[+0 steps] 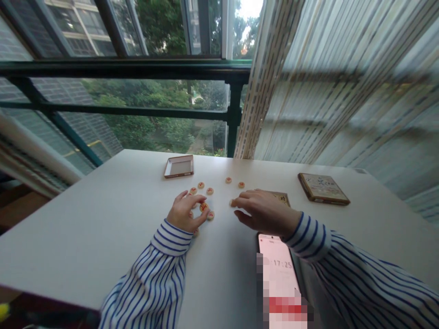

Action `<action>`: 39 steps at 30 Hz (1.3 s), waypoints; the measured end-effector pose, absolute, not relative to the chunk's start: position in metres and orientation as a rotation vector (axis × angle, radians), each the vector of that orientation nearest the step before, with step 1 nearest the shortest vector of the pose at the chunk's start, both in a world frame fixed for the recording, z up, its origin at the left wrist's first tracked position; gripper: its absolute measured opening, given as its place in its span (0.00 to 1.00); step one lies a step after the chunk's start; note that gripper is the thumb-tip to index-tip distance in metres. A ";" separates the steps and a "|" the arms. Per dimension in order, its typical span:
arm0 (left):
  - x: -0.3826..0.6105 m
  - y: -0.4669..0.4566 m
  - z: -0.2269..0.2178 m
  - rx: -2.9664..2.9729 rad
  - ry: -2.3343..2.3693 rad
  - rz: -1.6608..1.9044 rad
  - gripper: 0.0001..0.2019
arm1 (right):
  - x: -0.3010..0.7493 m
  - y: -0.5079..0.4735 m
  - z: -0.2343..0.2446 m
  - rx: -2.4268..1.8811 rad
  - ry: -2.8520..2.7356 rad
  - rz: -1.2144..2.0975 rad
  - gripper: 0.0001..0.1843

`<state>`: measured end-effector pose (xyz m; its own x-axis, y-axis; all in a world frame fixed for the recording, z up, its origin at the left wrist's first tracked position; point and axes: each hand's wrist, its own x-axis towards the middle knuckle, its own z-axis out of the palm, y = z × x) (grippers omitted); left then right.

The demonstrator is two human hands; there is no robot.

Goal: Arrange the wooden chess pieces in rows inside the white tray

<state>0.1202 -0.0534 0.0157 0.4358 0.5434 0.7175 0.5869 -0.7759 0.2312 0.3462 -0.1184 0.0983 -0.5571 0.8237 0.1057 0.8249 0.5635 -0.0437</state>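
My left hand (pixel 185 214) pinches a round Chinese chess piece (pixel 204 207) with a red character between thumb and forefinger. Around that hand lie several more pieces, among them one piece (pixel 210 191) just beyond it and one (pixel 210 215) by the thumb. The palm and sleeve partly hide others. My right hand (pixel 262 208) reaches over the table, its thumb apart from the fingers. Its fingertips touch a pale piece (pixel 232 203), partly covered by them. Under and behind this hand is a brown box or tray (pixel 283 198) holding pieces, mostly hidden.
Two loose pieces, one piece (pixel 228 180) and another piece (pixel 241 185), lie farther back on the white table (pixel 103 219). An open shallow box (pixel 179 166) is at the back left, a flat printed box (pixel 323 188) at the right. A phone (pixel 277 260) lies below my right wrist.
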 end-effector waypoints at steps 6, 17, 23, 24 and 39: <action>0.132 -0.058 0.020 -2.628 -0.955 -1.271 0.11 | 0.364 -0.123 0.099 -1.449 -2.606 -0.018 0.12; 0.158 -0.068 0.028 -2.668 -0.894 -1.260 0.10 | 0.391 -0.132 0.092 -1.503 -2.556 -0.015 0.11; 0.170 -0.071 0.034 -2.706 -0.890 -1.232 0.10 | 0.401 -0.137 0.094 -1.521 -2.506 0.021 0.10; 0.172 -0.072 0.035 -2.717 -0.887 -1.233 0.10 | 0.402 -0.138 0.095 -1.528 -2.504 0.025 0.10; 0.201 -0.080 0.045 -2.812 -0.835 -1.254 0.11 | 0.414 -0.145 0.093 -1.566 -2.424 0.041 0.08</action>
<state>0.2011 -0.0803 0.0450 0.5545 0.4801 0.6797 0.4418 -0.8620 0.2485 0.4135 -0.1446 0.0930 -0.3884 0.9001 0.1973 0.8929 0.4205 -0.1607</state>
